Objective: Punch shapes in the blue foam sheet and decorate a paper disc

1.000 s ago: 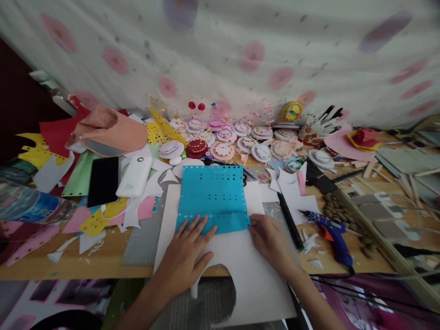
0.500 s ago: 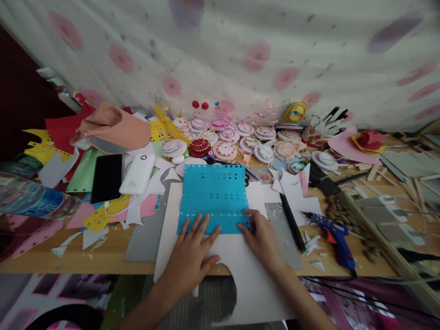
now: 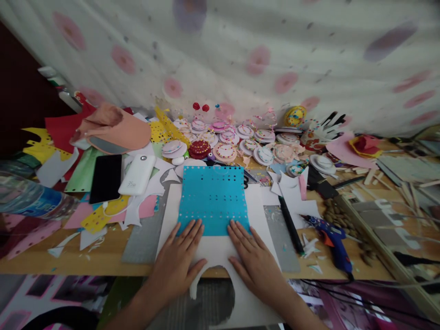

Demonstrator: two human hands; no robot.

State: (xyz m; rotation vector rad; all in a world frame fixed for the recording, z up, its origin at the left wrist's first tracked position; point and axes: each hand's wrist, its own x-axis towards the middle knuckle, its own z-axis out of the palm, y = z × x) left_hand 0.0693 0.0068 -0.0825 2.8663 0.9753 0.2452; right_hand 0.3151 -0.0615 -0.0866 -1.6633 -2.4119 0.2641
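The white sheet [image 3: 218, 252], with a curved cutout, overhangs the front edge of the wooden table [image 3: 37, 266]. The left hand [image 3: 178, 261] and right hand [image 3: 257, 266] lie palm down; on each, fingers are extended, thumb spread, nothing gripped. Fingertips rest on the near corners of the blue perforated sheet [image 3: 213, 192], which lies flat on the white sheet. A grey mat [image 3: 140, 243] extends beneath, on the tabletop. Right of the mat: a blue glue gun [image 3: 338, 252]. Left side: a black phone [image 3: 106, 178] beside a white power bank [image 3: 137, 175], amid paper scraps. Farther back, decorated paper discs [image 3: 225, 151] stand in rows. A floral curtain [image 3: 220, 46] closes the rear.
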